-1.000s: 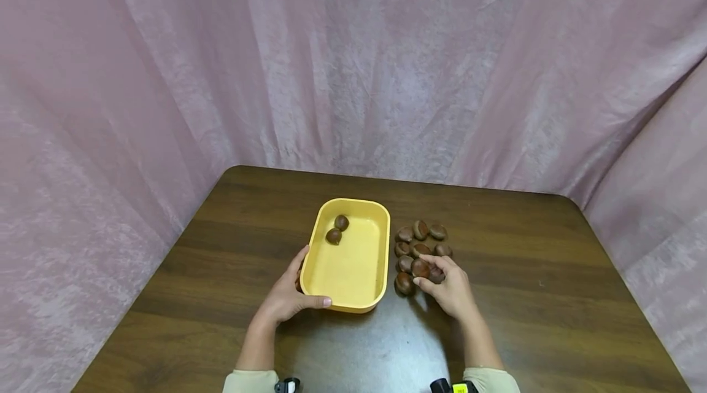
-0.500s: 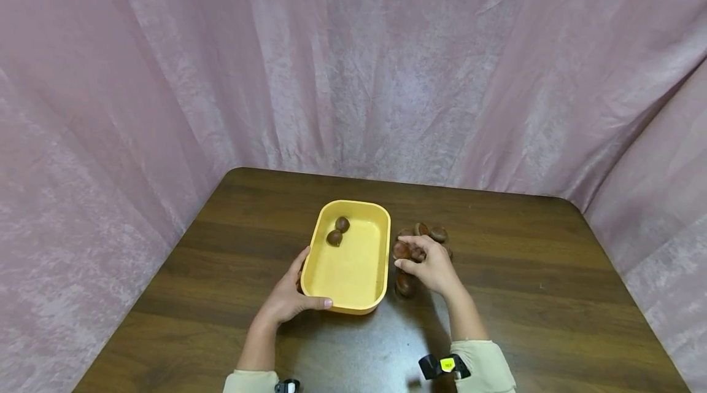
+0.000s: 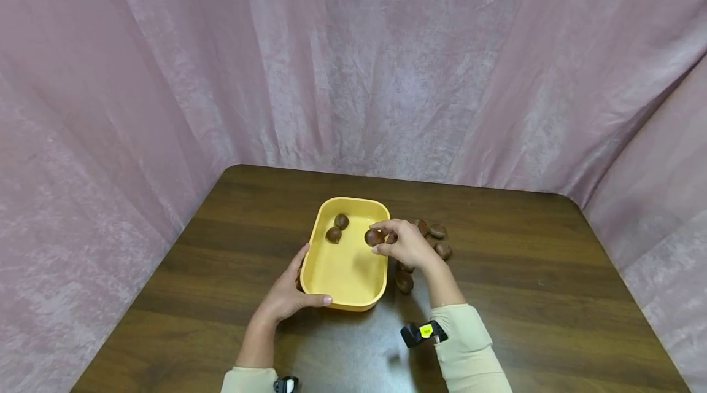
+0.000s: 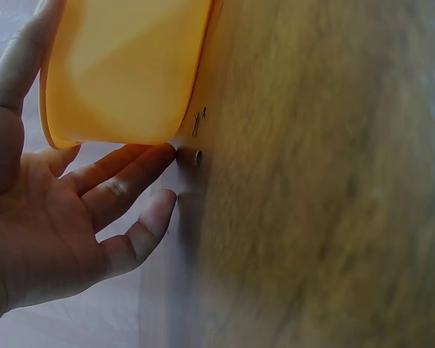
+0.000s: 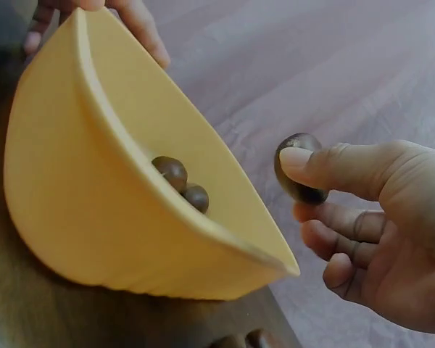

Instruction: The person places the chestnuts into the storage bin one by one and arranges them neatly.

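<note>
A yellow rectangular box [image 3: 345, 270] stands on the table, with two chestnuts [image 3: 334, 234] touching each other near its far left corner. My left hand [image 3: 289, 291] holds the box's near left corner, thumb along the near side and fingers on the left wall. In the left wrist view, the little finger lies apart from the box [image 4: 123, 72]. Over the box's right part, my right hand [image 3: 407, 244] pinches a chestnut [image 3: 374, 237] between thumb and fingers. The right wrist view shows this chestnut [image 5: 301, 168] above the rim, apart from the box.
Several loose chestnuts [image 3: 404, 282] lie on the brown wooden table [image 3: 513, 282] right of the box, some hidden under my right hand and forearm. A pink curtain [image 3: 353, 73] hangs behind the table and along both sides.
My right hand has picked up a chestnut from the pile and moved left and away from me, over the box. My left hand and the box stay in place.
</note>
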Available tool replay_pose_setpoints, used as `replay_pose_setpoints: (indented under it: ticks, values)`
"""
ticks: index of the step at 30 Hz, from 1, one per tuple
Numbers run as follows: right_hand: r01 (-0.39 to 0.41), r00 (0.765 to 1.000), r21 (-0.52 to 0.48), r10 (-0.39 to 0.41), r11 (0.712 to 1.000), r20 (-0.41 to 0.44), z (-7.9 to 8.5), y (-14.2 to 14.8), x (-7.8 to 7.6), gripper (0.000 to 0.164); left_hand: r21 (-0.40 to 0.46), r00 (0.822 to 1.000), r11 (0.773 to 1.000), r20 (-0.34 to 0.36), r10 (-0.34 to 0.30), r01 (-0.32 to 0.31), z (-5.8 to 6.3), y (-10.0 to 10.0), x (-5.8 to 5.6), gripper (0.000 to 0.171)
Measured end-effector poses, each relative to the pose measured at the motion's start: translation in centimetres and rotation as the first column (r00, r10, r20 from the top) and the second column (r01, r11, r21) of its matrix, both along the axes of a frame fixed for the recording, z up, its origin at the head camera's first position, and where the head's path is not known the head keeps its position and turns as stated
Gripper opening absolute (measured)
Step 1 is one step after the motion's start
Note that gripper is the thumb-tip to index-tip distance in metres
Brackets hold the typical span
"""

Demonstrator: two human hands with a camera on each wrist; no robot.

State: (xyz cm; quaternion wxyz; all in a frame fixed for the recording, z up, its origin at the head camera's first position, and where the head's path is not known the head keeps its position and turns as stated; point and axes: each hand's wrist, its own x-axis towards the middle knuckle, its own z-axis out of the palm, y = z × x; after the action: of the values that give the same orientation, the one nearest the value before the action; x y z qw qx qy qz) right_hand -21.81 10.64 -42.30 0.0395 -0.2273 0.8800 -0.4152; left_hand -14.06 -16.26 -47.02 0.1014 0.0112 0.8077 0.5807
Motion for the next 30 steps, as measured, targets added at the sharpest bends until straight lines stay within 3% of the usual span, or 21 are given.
replay_pose_setpoints:
  ticks: [5, 8, 17, 23, 30]
  values:
    - [-0.024, 0.997, 0.050, 0.020, 0.998, 0.078, 0.3, -1.2, -1.1, 0.038, -0.005, 1.000, 1.000, 0.007, -0.027, 0.027, 2.2, 0.4, 0.8, 0.114]
    - [-0.042, 0.991, 0.058, 0.034, 0.997, 0.129, 0.4, -2.0, -1.7, 0.038, -0.006, 0.999, 1.000, 0.019, -0.030, 0.030, 2.6, 0.5, 1.0, 0.113]
    - [-0.157, 0.974, 0.044, 0.148, 0.987, 0.171, 0.2, -4.5, -3.9, 0.038, -0.017, 1.000, 1.000, 0.010, 0.012, -0.012, -0.3, -0.1, 0.1, 0.117]
    - [-0.174, 0.968, 0.097, 0.152, 0.980, 0.202, -0.8, -6.3, -4.6, 0.037, 0.010, 1.000, 1.000, 0.011, -0.005, 0.005, -0.7, -0.4, 0.3, 0.118]
    - [-0.170, 0.959, 0.078, 0.147, 0.982, 0.241, -2.1, -8.0, -5.2, 0.038, -0.001, 1.000, 1.000, 0.011, 0.014, -0.014, -0.3, -0.6, 0.6, 0.116]
